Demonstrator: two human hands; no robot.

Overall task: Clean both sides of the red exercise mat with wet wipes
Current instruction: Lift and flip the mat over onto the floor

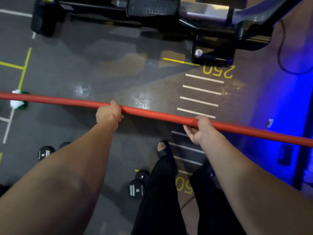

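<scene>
Both hands, left hand (108, 113) and right hand (200, 128), have fingers curled around the red foam exercise mat (160, 115), held edge-on above the floor; it could slip and drop onto the black dumbbells (138, 184) if the grip loosens.

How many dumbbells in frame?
2 clearly. One marked 5 on the floor by the person's left leg; another lower left, beside the left forearm. A dark shape next to it may be a third, partly hidden.
</scene>
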